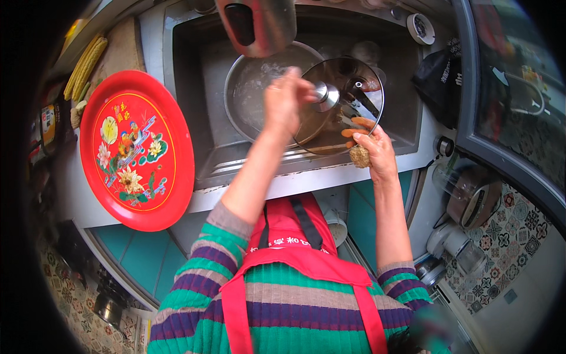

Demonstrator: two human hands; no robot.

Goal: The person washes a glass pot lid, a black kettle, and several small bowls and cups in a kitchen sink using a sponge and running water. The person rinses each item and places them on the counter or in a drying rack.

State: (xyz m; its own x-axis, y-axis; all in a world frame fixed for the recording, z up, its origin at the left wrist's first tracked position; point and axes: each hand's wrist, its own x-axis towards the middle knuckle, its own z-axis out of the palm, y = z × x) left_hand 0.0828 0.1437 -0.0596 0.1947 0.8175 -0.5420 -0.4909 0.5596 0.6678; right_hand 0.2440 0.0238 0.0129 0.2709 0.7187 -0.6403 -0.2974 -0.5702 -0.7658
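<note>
My right hand [375, 150] grips the rim of a round glass pot lid [353, 110], its fingers seen through the glass. A tan, rough scrubber [360, 156] sits against that hand below the rim. Motion blurs my left hand [284, 104], which is beside the lid's metal knob [327, 96]; whether its fingers touch the knob cannot be made out. The lid is tilted over the right side of a round metal basin [228, 95] holding water. Around the basin is a stainless steel sink [190, 110].
A broad metal fixture [261, 26] overhangs the sink's back edge. Left on the counter leans a red floral tray [137, 150], near corn cobs [86, 66]. At right are an ashtray [420, 29], a black bag [437, 84] and an open framed window [468, 110].
</note>
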